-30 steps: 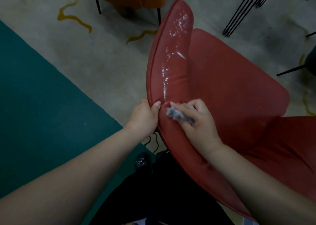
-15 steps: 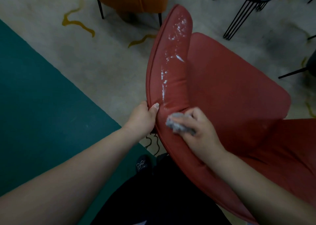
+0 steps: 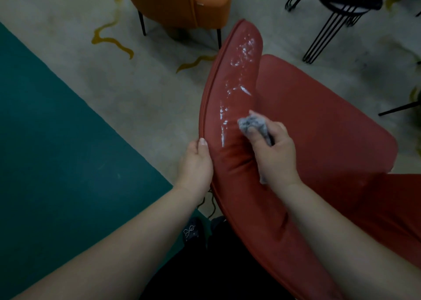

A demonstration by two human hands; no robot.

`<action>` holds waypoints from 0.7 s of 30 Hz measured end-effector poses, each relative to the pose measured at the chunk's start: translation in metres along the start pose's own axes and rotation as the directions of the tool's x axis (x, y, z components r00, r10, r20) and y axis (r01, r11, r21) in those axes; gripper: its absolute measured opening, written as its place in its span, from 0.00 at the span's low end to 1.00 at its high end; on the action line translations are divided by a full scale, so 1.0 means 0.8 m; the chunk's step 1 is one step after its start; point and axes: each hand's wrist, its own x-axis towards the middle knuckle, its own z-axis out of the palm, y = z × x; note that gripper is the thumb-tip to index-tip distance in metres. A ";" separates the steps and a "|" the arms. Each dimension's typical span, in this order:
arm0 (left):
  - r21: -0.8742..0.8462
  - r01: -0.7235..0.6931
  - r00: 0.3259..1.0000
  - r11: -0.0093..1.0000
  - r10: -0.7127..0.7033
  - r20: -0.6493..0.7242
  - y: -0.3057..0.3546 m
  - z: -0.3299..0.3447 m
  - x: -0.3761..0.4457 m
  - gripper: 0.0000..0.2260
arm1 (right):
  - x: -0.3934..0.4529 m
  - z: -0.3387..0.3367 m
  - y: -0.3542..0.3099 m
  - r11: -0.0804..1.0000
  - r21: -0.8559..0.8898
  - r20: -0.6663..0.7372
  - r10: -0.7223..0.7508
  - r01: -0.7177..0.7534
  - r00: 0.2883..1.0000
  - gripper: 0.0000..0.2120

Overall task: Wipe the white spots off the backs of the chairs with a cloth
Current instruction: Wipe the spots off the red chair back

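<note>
Sliding up, right hand (image 3: 274, 153) pinching cloth (image 3: 251, 125) reaches lowest white spots (image 3: 224, 126); left hand (image 3: 196, 163) still grips chair back (image 3: 230, 163).

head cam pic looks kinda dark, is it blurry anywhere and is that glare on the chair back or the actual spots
Head view: dim, flat light overall; the right hand and its cloth look slightly soft. The white spots on the red chair back are bright and shiny, so residue and glare cannot be told apart. Wide-angle bending shows at the edges.
</note>
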 end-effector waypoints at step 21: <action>-0.158 -0.247 0.930 0.956 0.189 -0.315 -0.009 0.034 0.040 0.17 | 0.048 0.042 0.019 0.942 -0.172 0.148 -0.266 0.290 0.953 0.18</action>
